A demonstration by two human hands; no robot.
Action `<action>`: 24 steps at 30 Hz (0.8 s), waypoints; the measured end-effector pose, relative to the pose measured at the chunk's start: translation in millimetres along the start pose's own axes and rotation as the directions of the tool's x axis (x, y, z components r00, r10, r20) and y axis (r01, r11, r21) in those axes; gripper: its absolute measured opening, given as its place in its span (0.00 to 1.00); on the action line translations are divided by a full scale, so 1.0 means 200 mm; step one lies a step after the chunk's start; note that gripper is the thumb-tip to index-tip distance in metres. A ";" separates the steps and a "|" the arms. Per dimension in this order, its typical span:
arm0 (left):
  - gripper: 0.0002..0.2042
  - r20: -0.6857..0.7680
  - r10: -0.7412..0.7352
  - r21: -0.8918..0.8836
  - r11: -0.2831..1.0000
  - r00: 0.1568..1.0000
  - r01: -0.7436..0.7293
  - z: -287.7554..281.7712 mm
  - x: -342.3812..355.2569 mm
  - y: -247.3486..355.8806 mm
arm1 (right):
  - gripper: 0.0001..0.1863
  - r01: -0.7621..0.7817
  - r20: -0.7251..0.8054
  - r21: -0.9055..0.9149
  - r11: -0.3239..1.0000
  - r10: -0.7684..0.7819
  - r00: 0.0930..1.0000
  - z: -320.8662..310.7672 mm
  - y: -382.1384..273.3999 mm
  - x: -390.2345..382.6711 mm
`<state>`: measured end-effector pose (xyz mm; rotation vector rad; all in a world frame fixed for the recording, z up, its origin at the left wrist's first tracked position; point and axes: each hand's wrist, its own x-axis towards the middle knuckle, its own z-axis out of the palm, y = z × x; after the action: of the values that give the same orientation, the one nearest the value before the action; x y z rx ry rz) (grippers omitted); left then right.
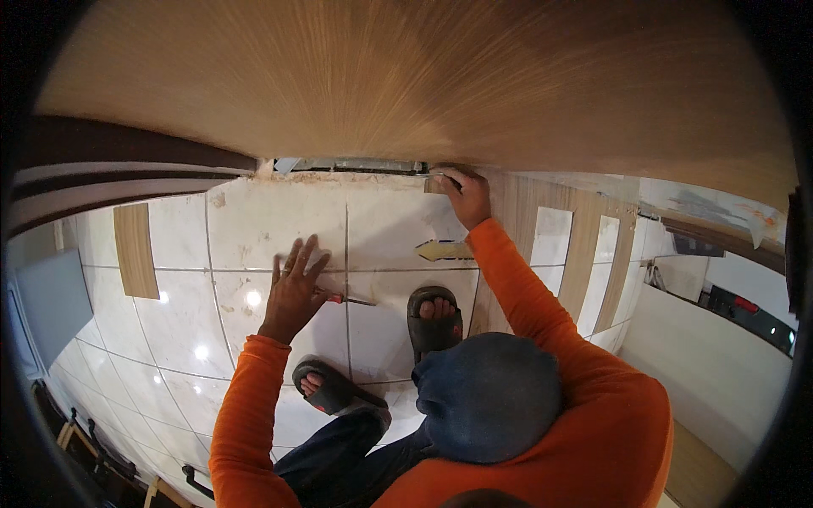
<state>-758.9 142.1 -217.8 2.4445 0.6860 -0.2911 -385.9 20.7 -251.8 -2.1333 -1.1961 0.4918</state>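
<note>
My left hand [296,279] rests with fingers spread on the white floor tiles [273,212], over a slender red-handled tool [356,300]. My right hand [463,195] is closed around a thin tool [446,176], whose tip is at the narrow, rough gap [364,165] along the bottom of the tall wooden panel [406,85]. Below my right hand lies a flat yellow-and-blue item [436,250], partly hidden by my forearm. A small wood-look piece [437,185] is under my right fingers.
Dark curved trim [127,148] runs along the left. Wood-look strips [134,250] lie on the tiles at both sides. A pale blue-grey object [51,305] stands far left. Tools [745,309] sit at far right. My sandalled feet [436,313] are between my arms.
</note>
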 end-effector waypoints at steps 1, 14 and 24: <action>0.38 0.011 -0.014 -0.013 1.000 1.000 0.014 0.00 0.00 0.01 | 0.10 0.008 -0.011 -0.004 1.000 -0.008 1.000 0.00 0.00 0.00; 0.45 0.038 -0.016 -0.023 1.000 0.999 0.016 0.06 0.00 0.00 | 0.09 0.164 -0.052 -0.165 0.973 -0.175 0.983 0.02 0.02 0.00; 0.44 0.059 -0.043 -0.090 0.995 0.997 0.048 0.03 0.00 0.00 | 0.07 0.331 -0.191 -0.196 0.923 -0.367 0.910 0.10 -0.37 0.12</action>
<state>-760.1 138.1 -222.6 2.3270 0.7156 -0.3383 -431.9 76.0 -217.0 -1.9746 -1.4837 -0.0065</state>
